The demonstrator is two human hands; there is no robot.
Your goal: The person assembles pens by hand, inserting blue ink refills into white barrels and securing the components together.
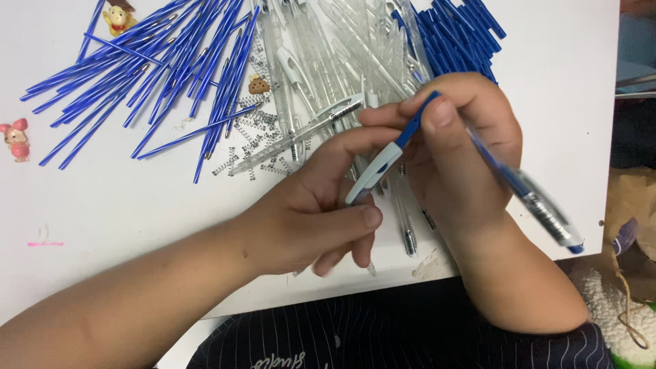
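White table (123, 205) under me, strewn with too many blue refills (137, 68) and clear barrels (328, 48) to count, plus two small figurines. My left hand (307, 219) and right hand (465, 157) pinch one blue-clipped pen piece (383, 164); my right also grips one finished pen (533, 198).

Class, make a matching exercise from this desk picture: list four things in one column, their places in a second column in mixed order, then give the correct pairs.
Things
1. blue refills
2. small springs
3. pink figurine
4. finished pen

Places
A. at the left edge of the white table
B. in the right hand, reaching out past the wrist
C. fanned in a pile at the top left
D. scattered in the middle, beside the clear barrels

Pairs: 1-C, 2-D, 3-A, 4-B
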